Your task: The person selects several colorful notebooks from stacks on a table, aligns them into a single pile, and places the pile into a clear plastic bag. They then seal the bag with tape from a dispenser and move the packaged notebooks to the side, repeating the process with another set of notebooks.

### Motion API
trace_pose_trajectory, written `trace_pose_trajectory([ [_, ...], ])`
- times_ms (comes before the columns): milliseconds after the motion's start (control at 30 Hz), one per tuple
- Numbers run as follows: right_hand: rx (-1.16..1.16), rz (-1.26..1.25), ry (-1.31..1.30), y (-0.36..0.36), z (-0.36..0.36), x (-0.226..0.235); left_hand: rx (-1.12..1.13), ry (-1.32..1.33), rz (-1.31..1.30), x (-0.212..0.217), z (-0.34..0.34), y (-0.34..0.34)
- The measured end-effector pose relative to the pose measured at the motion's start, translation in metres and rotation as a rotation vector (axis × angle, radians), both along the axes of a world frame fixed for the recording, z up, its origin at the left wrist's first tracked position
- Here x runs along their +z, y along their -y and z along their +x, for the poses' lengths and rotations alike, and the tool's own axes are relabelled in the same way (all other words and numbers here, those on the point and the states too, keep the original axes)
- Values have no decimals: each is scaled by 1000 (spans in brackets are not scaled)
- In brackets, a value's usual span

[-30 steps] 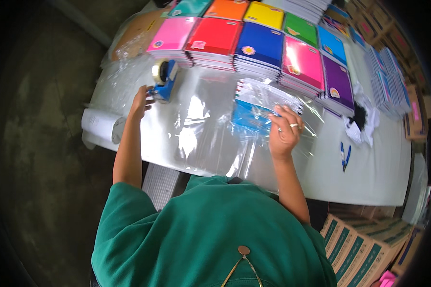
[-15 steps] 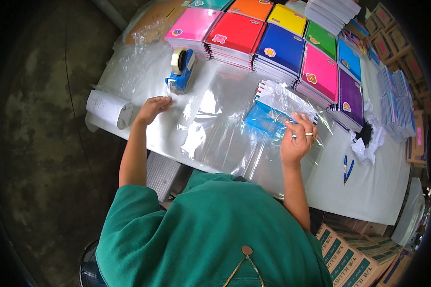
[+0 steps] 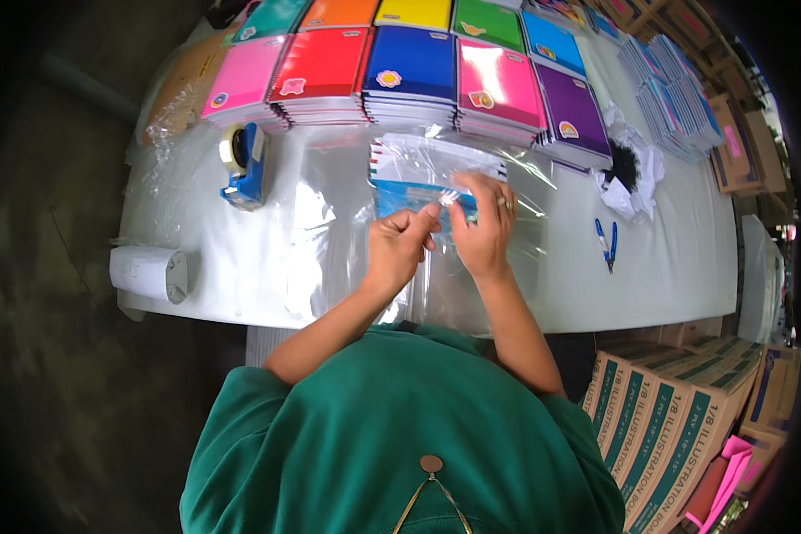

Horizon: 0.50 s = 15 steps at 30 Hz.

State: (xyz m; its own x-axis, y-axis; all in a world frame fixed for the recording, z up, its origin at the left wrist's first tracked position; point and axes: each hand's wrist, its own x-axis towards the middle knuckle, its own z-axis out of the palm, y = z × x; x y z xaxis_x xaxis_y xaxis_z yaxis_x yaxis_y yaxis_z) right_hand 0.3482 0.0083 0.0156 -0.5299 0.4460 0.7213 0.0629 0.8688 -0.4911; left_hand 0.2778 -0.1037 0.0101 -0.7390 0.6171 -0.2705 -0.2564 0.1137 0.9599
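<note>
A packet of notebooks in a clear plastic bag (image 3: pixel 418 173) lies on the white table (image 3: pixel 667 267), on a sheet of clear film (image 3: pixel 329 240). Both of my hands meet at its near edge. My left hand (image 3: pixel 399 247) pinches a small strip of clear tape (image 3: pixel 445 198) between thumb and fingertips. My right hand (image 3: pixel 484 227), with a ring on one finger, grips the packet's plastic beside the strip. A blue tape dispenser (image 3: pixel 245 165) stands to the left, apart from my hands.
Stacks of coloured notebooks (image 3: pixel 409 71) line the far side of the table. A white paper roll (image 3: pixel 151 273) lies at the left edge and blue-handled pliers (image 3: pixel 607 243) at the right. Crumpled white plastic with a black object (image 3: pixel 630 169) is nearby. Cardboard boxes (image 3: pixel 667 409) stand at lower right.
My left hand has left the tape dispenser and come right to the packet, joining my right hand. The view has shifted closer over the table.
</note>
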Motion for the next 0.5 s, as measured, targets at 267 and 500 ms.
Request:
trace_pose_trajectory([
  [267, 53, 197, 462, -1, -20, 71, -42, 417, -256, -81, 11, 13],
  [500, 290, -447, 270, -6, -38, 66, -483, 719, 54, -63, 28, 21],
])
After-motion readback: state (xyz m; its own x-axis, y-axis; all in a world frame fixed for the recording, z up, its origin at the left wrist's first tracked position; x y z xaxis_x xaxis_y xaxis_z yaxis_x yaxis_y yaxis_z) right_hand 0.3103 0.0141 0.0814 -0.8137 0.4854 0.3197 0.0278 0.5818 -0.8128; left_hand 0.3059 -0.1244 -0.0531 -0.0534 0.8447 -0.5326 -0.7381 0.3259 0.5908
